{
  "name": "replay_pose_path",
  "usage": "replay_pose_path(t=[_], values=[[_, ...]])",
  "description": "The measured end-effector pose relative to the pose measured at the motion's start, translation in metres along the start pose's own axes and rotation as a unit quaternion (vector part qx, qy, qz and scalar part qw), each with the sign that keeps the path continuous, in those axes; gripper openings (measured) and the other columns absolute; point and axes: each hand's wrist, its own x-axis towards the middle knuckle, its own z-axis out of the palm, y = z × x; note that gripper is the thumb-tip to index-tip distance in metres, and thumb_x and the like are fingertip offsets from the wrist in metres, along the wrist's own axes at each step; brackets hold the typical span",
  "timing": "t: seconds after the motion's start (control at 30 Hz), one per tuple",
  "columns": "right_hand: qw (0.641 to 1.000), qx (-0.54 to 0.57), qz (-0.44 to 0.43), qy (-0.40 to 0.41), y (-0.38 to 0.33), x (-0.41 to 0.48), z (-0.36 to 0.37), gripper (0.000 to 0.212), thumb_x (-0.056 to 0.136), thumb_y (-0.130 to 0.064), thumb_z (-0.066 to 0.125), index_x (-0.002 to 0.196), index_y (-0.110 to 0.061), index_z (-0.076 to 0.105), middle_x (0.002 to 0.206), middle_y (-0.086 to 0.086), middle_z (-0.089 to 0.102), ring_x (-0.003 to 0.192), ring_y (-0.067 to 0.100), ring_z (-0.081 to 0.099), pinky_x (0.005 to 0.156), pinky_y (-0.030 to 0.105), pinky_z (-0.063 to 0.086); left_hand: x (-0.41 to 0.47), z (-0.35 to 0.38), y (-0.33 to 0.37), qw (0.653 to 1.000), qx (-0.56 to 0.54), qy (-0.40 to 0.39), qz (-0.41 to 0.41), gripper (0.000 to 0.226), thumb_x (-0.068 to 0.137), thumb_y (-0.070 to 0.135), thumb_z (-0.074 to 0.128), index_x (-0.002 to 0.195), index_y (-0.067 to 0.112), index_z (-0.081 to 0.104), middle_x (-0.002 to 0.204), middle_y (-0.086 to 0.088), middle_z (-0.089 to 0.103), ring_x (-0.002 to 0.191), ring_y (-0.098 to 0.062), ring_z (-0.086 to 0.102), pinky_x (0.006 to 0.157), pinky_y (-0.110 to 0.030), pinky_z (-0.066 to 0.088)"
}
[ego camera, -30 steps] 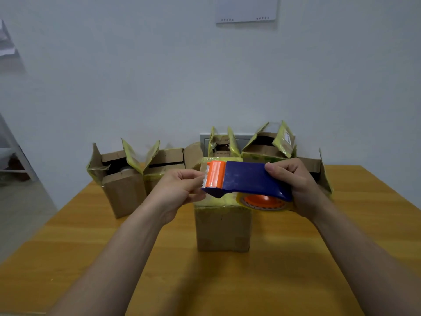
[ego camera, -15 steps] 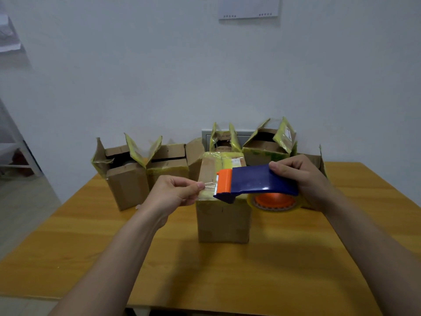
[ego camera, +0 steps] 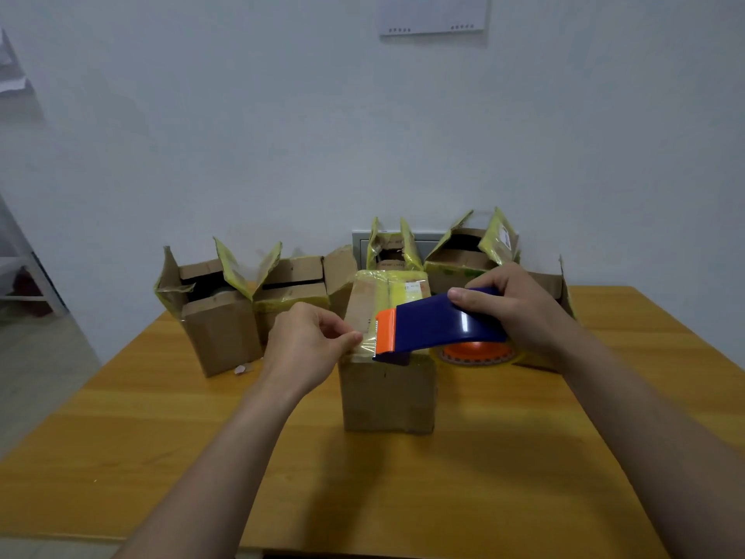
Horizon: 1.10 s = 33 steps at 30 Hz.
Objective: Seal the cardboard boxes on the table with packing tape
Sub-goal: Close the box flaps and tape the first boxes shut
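Observation:
A closed cardboard box point(ego camera: 388, 391) with yellowish tape on its top stands in the middle of the wooden table point(ego camera: 463, 498). Above its near edge my right hand point(ego camera: 514, 312) grips a blue tape dispenser point(ego camera: 441, 326) with an orange blade end and an orange roll. My left hand point(ego camera: 306, 349) pinches the free end of the clear tape point(ego camera: 365, 344) just left of the blade, over the box's left top edge.
Several open cardboard boxes with raised, tape-covered flaps stand behind: one at the left point(ego camera: 215, 316), one beside it point(ego camera: 296, 292), two at the back point(ego camera: 469, 252), one partly hidden behind my right hand. A small scrap point(ego camera: 241, 369) lies by the left box.
My left hand has pulled a short length of tape out from the dispenser's blade. Both hands and the dispenser have sunk closer to the middle box's top.

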Motion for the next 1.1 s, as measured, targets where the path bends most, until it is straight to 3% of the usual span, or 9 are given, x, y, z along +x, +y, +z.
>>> replay_pose_path(t=[0.1,0.37,0.43,0.57,0.7,0.8,0.87,0.93,1.1], values=[[1.0,-0.012,0.012,-0.004,-0.004,0.006,0.002,0.047,0.084,-0.055,0.059,0.086,-0.011,0.075,0.079,0.01,0.073,0.078,0.028,0.068,0.069,0.043,0.054,0.003,-0.001,-0.005,1.0,0.003,-0.004,-0.008,0.012,0.084,0.038,0.083,0.078,0.027,0.081,0.075,0.011,0.073,0.079,-0.008,0.069,0.068,-0.031,0.061],[0.999,-0.024,0.034,-0.005,-0.003,0.013,0.007,0.052,0.082,-0.059,0.059,0.082,-0.01,0.076,0.075,0.009,0.072,0.073,0.024,0.067,0.069,0.039,0.052,0.003,-0.001,-0.007,0.999,-0.023,-0.031,-0.03,0.009,0.085,0.035,0.083,0.082,0.027,0.079,0.078,0.009,0.074,0.074,-0.008,0.07,0.06,-0.024,0.057],[0.999,-0.03,0.039,-0.01,-0.004,0.014,0.006,0.051,0.083,-0.06,0.061,0.083,-0.012,0.077,0.075,0.009,0.072,0.072,0.024,0.068,0.068,0.038,0.052,0.003,-0.002,-0.009,0.999,-0.025,-0.036,-0.026,0.018,0.083,0.038,0.083,0.096,0.03,0.074,0.081,0.007,0.075,0.071,-0.007,0.071,0.059,-0.025,0.057],[0.998,-0.036,0.045,-0.024,-0.005,0.015,0.004,0.05,0.084,-0.06,0.062,0.085,-0.012,0.076,0.076,0.009,0.072,0.072,0.025,0.068,0.067,0.034,0.051,0.01,-0.008,-0.02,0.988,-0.064,-0.112,-0.085,0.071,0.085,0.044,0.081,0.145,0.042,0.042,0.095,0.002,0.072,0.069,-0.012,0.069,0.055,-0.021,0.053],[0.998,-0.033,0.052,-0.029,-0.006,0.014,0.003,0.05,0.084,-0.063,0.064,0.085,-0.015,0.077,0.078,0.009,0.073,0.075,0.028,0.069,0.071,0.043,0.054,0.015,-0.003,-0.019,0.963,-0.173,-0.171,-0.117,0.069,0.101,0.03,0.064,0.158,0.048,0.03,0.118,0.0,0.064,0.093,-0.018,0.065,0.073,-0.03,0.056],[0.998,-0.028,0.056,-0.029,-0.006,0.014,0.003,0.052,0.082,-0.064,0.064,0.085,-0.013,0.077,0.08,0.012,0.073,0.077,0.031,0.069,0.074,0.045,0.055,0.028,0.01,-0.015,0.988,-0.102,-0.097,-0.065,0.059,0.107,0.029,0.05,0.16,0.045,0.028,0.14,-0.002,0.055,0.123,-0.02,0.055,0.092,-0.035,0.054],[0.998,-0.024,0.053,-0.03,-0.007,0.013,0.003,0.052,0.083,-0.063,0.064,0.085,-0.013,0.077,0.079,0.012,0.073,0.077,0.031,0.068,0.074,0.045,0.054,0.038,0.019,-0.014,0.993,-0.05,-0.096,-0.036,0.055,0.107,0.043,0.043,0.159,0.048,0.027,0.158,0.0,0.043,0.143,-0.024,0.042,0.109,-0.051,0.048],[0.998,-0.025,0.05,-0.034,-0.009,0.012,0.003,0.05,0.084,-0.062,0.064,0.084,-0.014,0.077,0.078,0.011,0.073,0.077,0.029,0.069,0.074,0.044,0.054,0.046,0.03,-0.015,0.99,0.008,-0.139,-0.016,0.054,0.105,0.055,0.034,0.159,0.049,0.024,0.163,0.0,0.039,0.149,-0.027,0.037,0.113,-0.056,0.043],[0.997,-0.011,0.064,-0.049,-0.011,0.008,0.0,0.045,0.082,-0.056,0.062,0.089,-0.014,0.077,0.085,0.008,0.076,0.084,0.024,0.072,0.078,0.04,0.056,0.05,0.041,-0.006,0.973,0.082,-0.212,-0.037,0.055,0.11,0.055,0.029,0.162,0.045,0.015,0.168,-0.005,0.032,0.152,-0.03,0.031,0.12,-0.052,0.033]])
